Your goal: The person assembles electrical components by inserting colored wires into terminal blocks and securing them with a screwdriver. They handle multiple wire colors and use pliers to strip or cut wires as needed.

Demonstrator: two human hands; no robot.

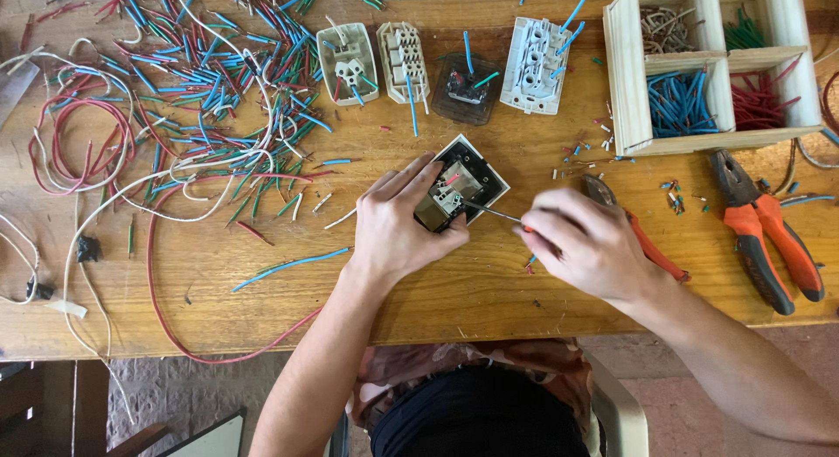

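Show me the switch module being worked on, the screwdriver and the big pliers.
switch module (461,188), head view, on its black body.
screwdriver (495,214), head view, on the metal shaft.
big pliers (769,238), head view, on the orange handles.

Five switch units: four in a row (348,62) (402,60) (466,88) (534,65), one held (459,193). Two pliers (765,234) (642,238). One screwdriver (502,216). One wooden tray (625,68), four compartments. Two hands (398,221) (585,243). Loose wire bits uncountable.
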